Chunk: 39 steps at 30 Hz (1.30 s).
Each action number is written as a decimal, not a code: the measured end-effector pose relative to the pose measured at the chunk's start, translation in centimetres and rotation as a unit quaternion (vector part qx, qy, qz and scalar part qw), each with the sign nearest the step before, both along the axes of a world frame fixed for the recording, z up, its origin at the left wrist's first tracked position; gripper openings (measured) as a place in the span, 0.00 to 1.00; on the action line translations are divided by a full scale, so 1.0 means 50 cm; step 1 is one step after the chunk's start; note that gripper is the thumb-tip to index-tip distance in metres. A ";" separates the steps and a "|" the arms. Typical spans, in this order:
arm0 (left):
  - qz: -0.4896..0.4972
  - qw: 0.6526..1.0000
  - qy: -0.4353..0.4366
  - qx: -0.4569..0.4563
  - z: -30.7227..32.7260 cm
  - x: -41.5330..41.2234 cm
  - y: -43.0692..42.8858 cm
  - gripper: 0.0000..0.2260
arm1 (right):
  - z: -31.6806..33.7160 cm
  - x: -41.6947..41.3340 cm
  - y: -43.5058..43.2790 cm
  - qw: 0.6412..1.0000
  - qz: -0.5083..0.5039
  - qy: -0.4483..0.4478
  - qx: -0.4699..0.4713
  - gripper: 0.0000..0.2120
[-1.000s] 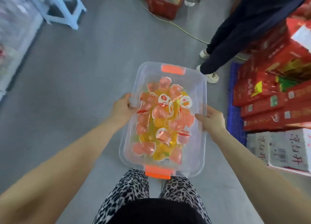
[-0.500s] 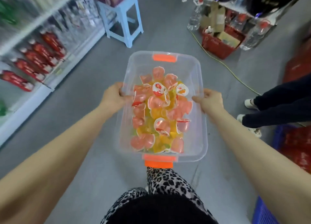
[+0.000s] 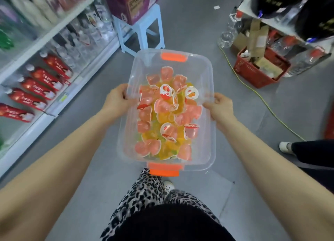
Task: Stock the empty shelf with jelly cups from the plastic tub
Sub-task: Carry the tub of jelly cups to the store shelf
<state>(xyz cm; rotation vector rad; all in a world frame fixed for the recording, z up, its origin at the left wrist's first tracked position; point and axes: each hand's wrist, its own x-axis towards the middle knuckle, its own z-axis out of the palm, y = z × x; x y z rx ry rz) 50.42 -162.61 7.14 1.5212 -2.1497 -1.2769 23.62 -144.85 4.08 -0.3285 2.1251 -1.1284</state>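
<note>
I carry a clear plastic tub (image 3: 198, 67) with orange latches at both ends, held in front of me above the grey floor. Several pink and yellow jelly cups (image 3: 168, 114) fill its middle. My left hand (image 3: 117, 99) grips the tub's left rim. The right rim is gripped by my right hand (image 3: 219, 107). Shelves (image 3: 45, 78) run along the left, stocked with red pouches and clear bottles; no bare shelf shows.
A light blue stool (image 3: 142, 31) with a purple carton on it stands ahead by the shelves. A red basket (image 3: 260, 69) with cardboard, loose bottles and a yellow cable (image 3: 271, 110) lie at the right. Another person's leg and shoe (image 3: 289, 147) are at the right edge.
I have turned left with the tub: the shelves and stool have come into view and drawn nearer, and the other person has slid to the right edge. Both hands keep their hold.
</note>
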 end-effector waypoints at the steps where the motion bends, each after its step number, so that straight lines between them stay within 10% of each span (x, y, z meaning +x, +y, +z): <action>1: -0.002 1.000 -0.001 0.007 -0.007 -0.024 -0.041 0.15 | -0.002 -0.022 -0.037 1.000 -0.007 -0.003 0.003 0.15; 20: -0.068 0.997 -0.010 0.040 -0.025 -0.695 -0.721 0.08 | 0.002 -0.662 -0.666 1.000 -0.024 0.012 0.010 0.27; 39: -0.067 0.997 0.026 0.024 0.005 -1.315 -1.416 0.15 | 0.074 -1.276 -1.352 0.998 -0.022 0.063 0.000 0.14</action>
